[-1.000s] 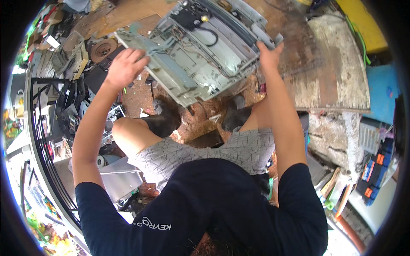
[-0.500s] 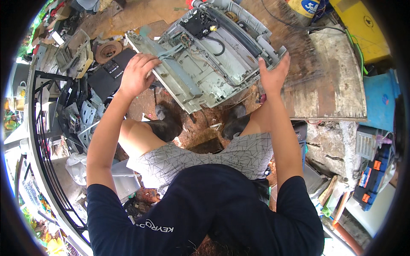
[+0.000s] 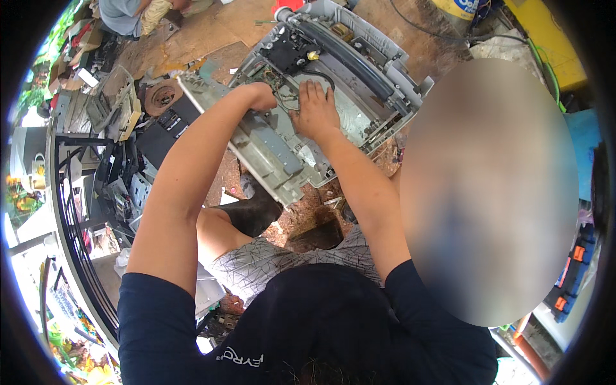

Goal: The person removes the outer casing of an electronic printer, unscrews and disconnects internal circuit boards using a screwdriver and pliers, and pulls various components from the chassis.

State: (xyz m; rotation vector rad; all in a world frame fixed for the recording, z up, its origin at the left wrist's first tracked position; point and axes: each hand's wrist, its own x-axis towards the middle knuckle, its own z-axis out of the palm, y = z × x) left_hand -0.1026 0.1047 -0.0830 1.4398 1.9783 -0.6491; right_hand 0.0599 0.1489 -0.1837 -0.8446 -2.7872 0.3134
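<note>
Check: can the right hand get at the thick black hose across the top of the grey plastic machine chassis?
Probably yes. The right hand already rests inside the grey plastic chassis, and the black hose lies exposed just beyond its fingertips, nothing covering it.

Opened machine chassis (image 3: pixel 333 96) at the centre, tilted, taken as landmark. Inside it, toward the far side, a thick hose (image 3: pixel 350 54) running along its length; loose wires (image 3: pixel 289 96) in the middle. Left hand (image 3: pixel 260 96) on the chassis's left inner part, touching the wires; right hand (image 3: pixel 314 112) just right of it, flat inside the chassis. Below the chassis, nearer the body, a boot (image 3: pixel 256 208) on the dirt ground (image 3: pixel 308 224). Left of the chassis, a round metal disc (image 3: pixel 162 96) and a heap of flat electronic scrap (image 3: pixel 115 102); further left, a wire rack (image 3: pixel 77 212). Behind the chassis, upper right, a drum (image 3: pixel 459 8).
</note>
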